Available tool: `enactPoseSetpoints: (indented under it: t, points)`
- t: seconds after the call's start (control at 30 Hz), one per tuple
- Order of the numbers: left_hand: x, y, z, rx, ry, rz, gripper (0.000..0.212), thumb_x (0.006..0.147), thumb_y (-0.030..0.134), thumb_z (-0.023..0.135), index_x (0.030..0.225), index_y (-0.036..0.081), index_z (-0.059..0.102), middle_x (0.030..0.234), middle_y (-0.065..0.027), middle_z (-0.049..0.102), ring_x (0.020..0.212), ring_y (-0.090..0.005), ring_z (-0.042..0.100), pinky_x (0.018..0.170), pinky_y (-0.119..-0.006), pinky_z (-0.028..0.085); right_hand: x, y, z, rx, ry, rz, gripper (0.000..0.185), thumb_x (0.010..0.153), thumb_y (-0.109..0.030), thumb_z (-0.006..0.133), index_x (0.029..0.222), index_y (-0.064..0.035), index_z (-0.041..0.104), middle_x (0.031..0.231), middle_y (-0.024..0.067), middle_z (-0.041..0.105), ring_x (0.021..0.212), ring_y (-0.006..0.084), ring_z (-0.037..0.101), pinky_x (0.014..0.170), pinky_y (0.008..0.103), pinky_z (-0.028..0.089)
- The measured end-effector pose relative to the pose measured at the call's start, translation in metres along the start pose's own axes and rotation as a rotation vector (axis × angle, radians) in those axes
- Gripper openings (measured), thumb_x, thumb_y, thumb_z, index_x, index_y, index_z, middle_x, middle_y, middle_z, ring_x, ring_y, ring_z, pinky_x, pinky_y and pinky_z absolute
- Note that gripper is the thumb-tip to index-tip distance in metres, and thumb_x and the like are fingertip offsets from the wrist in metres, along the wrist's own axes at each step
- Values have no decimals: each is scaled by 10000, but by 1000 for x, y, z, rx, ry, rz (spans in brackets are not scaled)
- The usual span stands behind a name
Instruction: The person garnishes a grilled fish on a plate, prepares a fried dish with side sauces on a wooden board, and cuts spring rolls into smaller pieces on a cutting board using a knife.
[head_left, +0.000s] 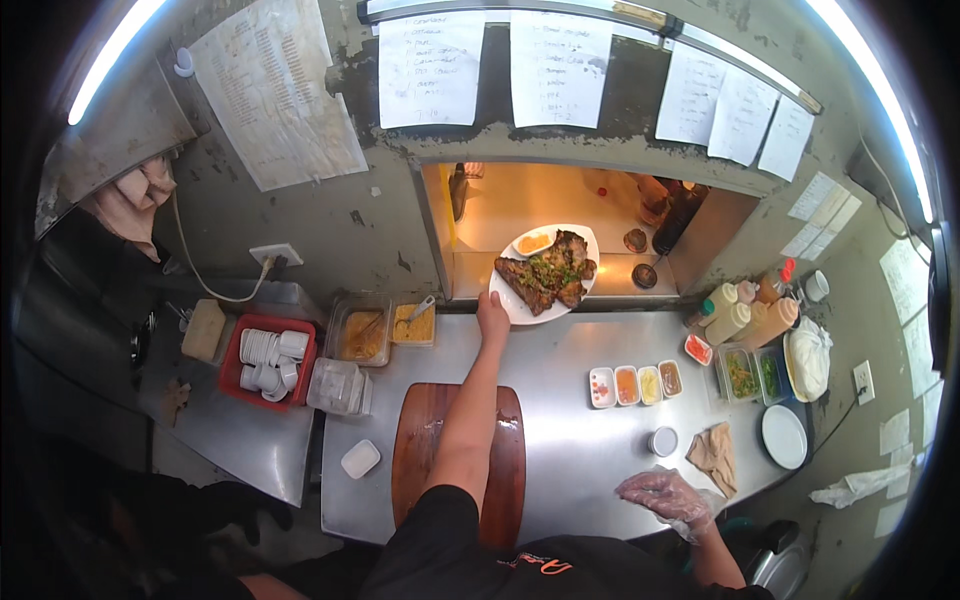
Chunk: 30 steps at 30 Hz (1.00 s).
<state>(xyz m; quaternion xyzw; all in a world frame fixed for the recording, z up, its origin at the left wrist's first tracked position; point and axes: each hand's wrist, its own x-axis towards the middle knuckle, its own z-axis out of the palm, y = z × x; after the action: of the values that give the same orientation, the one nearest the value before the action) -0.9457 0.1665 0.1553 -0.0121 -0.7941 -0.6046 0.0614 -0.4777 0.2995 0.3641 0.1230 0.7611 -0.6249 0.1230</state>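
Observation:
My left hand (493, 319) grips the near rim of a white oval plate (517, 309) at the sill of the serving window (480, 262). On the plate lie browned grilled meat pieces (534, 289) topped with chopped green herbs, beside a small white dish of orange sauce (534, 244). The left thumb rests on the rim; the other fingers are hidden below it. My right hand (664, 495), in a clear plastic glove, hovers near the counter's front edge with fingers bent together, and seems to hold nothing. Close by are a small lidded cup (663, 442) and a tan cloth (712, 457).
A wooden board (420, 450) lies under my left arm. Small sauce dishes (627, 386) line the steel counter (562, 442). Squeeze bottles (727, 322) and herb tubs (739, 375) stand right. A red basket of white cups (266, 364) and food containers (360, 337) stand left. Another person's dark sleeve (202, 510) shows lower left.

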Motion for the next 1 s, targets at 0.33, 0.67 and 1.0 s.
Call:
enactPoseSetpoints:
  t: [0.33,0.67,1.0]
  points:
    - [69,244,-146,-588,344,601,300,1030,248,574,1197,-2,563,1142,-104,567,1029,-193,560,918,-345,468,6,-10,16,-413,-107,-170,140,903,-136,700,997,-37,730,1071,109,739,986,262,701,888,384,548]
    - [124,382,-200,-473,92,588,310,921,185,716,1110,-41,616,946,-87,690,841,-127,616,742,-292,489,34,-50,55,-642,-214,-501,205,925,-218,665,1081,-93,709,1109,86,713,1039,304,646,933,413,490]
    - [123,388,-197,-546,108,470,306,910,95,698,1154,-71,615,1053,-137,699,913,-178,649,817,-303,508,18,-30,50,-729,-193,-494,215,924,-238,653,1055,-82,720,1050,113,726,980,325,666,915,414,501]
